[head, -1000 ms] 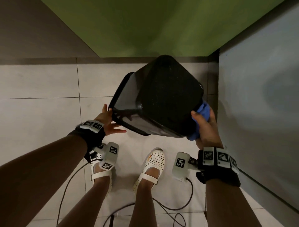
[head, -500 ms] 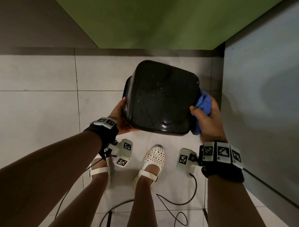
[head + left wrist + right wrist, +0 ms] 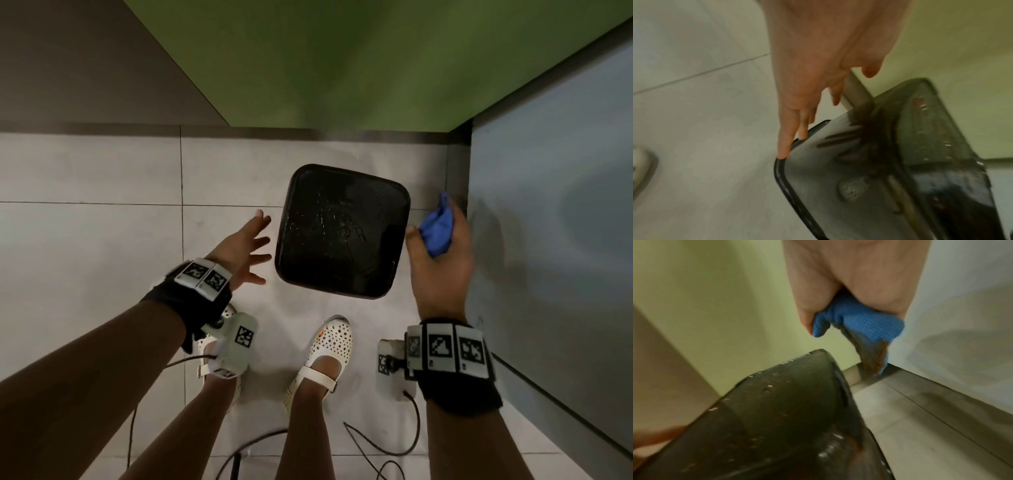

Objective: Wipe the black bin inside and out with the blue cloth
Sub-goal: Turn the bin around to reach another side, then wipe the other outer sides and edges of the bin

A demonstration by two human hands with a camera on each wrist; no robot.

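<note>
The black bin [image 3: 342, 233] stands upside down on the tiled floor, its speckled bottom facing up. My left hand [image 3: 246, 250] hovers just left of it with straight, spread fingers and holds nothing. In the left wrist view the fingers [image 3: 785, 142] reach down beside the bin's lower edge [image 3: 789, 186]; contact cannot be told. My right hand [image 3: 442, 260] is just right of the bin and grips the bunched blue cloth [image 3: 436, 229]. The right wrist view shows the cloth [image 3: 863, 322] hanging from my fist above the bin's side [image 3: 787, 410], apart from it.
A green wall [image 3: 342, 61] rises behind the bin and a grey panel [image 3: 555, 222] closes in on the right, close to my right hand. My feet in white perforated shoes [image 3: 329, 353] stand just in front of the bin. Cables [image 3: 383, 455] trail on the floor.
The bin, held up and tilted between both hands, now rests bottom up on the floor. Both hands have come off it; the left has opened and the right still holds the cloth.
</note>
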